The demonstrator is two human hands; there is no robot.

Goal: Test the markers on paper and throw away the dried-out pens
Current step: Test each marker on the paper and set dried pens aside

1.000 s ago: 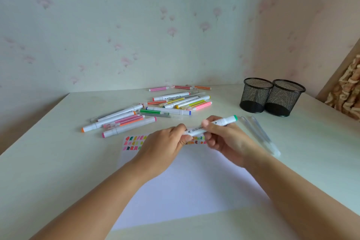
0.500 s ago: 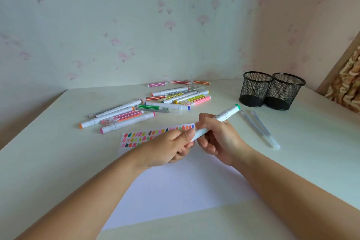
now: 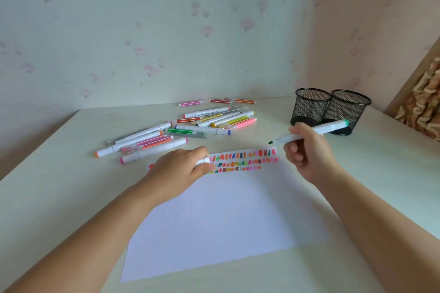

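Observation:
My right hand (image 3: 307, 150) grips a white marker (image 3: 328, 129) with a green end cap; its dark green tip is bare and points left, above the paper's far right corner. My left hand (image 3: 181, 171) holds the marker's white cap (image 3: 203, 161) in curled fingers and rests on the white paper (image 3: 226, 221). Rows of coloured test strokes (image 3: 247, 160) run along the paper's far edge.
A heap of several markers (image 3: 181, 131) lies behind the paper to the left. Two black mesh pen cups (image 3: 309, 107) (image 3: 345, 109) stand side by side at the back right. A wall closes the table's far side.
The hands have pulled apart: the cap came off in my left hand, and my right hand carried the uncapped marker to the right, tip exposed.

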